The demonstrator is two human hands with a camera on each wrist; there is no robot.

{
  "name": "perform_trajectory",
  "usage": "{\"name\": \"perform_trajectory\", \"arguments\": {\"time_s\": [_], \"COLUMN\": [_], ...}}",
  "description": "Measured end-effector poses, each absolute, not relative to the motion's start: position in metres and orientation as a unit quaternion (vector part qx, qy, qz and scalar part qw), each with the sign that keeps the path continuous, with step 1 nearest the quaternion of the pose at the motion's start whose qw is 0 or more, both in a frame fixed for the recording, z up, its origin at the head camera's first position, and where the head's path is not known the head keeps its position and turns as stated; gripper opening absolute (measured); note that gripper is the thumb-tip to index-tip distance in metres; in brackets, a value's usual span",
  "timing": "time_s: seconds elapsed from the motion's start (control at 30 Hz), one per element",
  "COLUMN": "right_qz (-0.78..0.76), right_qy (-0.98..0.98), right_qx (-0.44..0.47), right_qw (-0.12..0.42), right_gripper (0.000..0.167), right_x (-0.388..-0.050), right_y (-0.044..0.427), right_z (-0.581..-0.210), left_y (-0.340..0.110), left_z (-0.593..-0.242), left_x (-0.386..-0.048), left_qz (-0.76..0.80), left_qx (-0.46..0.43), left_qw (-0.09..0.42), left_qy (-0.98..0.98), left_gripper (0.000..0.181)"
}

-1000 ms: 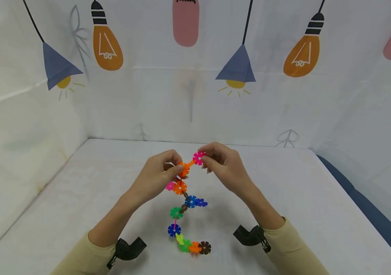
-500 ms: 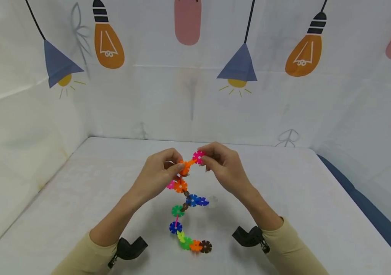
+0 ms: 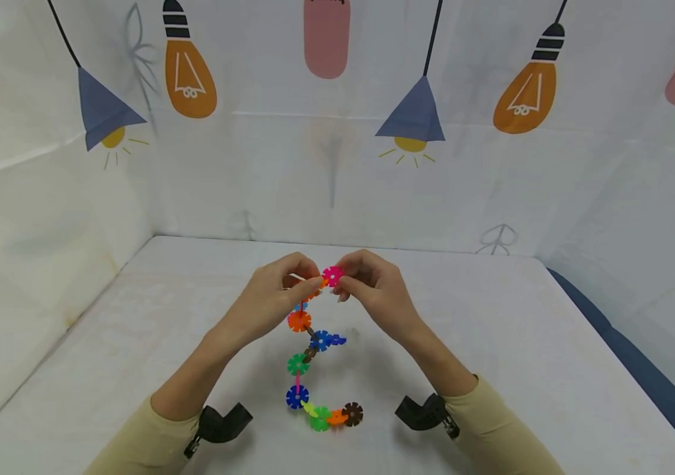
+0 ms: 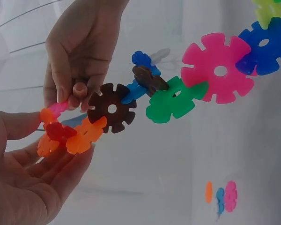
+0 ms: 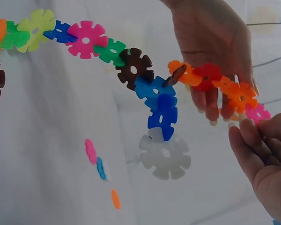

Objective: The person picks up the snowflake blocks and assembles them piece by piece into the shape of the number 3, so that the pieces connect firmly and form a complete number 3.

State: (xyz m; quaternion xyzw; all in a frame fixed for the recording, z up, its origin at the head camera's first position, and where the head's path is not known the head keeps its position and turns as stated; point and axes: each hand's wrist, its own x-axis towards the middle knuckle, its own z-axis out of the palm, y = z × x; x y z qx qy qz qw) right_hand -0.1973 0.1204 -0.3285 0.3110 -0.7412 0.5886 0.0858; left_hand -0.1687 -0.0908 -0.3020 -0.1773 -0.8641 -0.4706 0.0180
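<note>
A chain of slotted plastic snowflake discs point(image 3: 298, 364) hangs from my hands in the head view, its lower end curving to a brown disc point(image 3: 353, 414). My left hand point(image 3: 274, 293) pinches an orange disc near the chain's top. My right hand point(image 3: 381, 293) holds the pink disc point(image 3: 332, 276) by its edge, close to the left fingertips. In the right wrist view, blue discs point(image 5: 155, 91) and a clear disc point(image 5: 165, 157) branch off the chain. The left fingers partly hide the upper orange discs; whether the pink disc is fully slotted in cannot be told.
A white table point(image 3: 491, 330) lies under the chain, with a printed curtain point(image 3: 284, 178) behind it. Several thin discs point(image 4: 230, 197) show apart from the chain in both wrist views. Black wrist cameras point(image 3: 224, 423) sit on both forearms.
My right hand has moved left with the pink disc, closing up to my left hand. The chain's upper part has shifted slightly left, and its pieces have turned a little.
</note>
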Motion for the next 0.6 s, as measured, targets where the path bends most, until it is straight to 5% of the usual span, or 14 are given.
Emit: {"name": "perform_trajectory", "arguments": {"time_s": [0.6], "right_qz": [0.606], "right_qy": [-0.733], "right_qx": [0.308], "right_qw": [0.039], "right_gripper": [0.010], "right_x": [-0.1936], "right_y": [0.1127], "right_z": [-0.3322], "left_y": [-0.0970], "left_z": [-0.2988], "left_x": [-0.1701], "left_qz": [-0.448], "left_qx": [-0.181], "left_qw": [0.110], "left_qy": [-0.868], "left_gripper": [0.008]}}
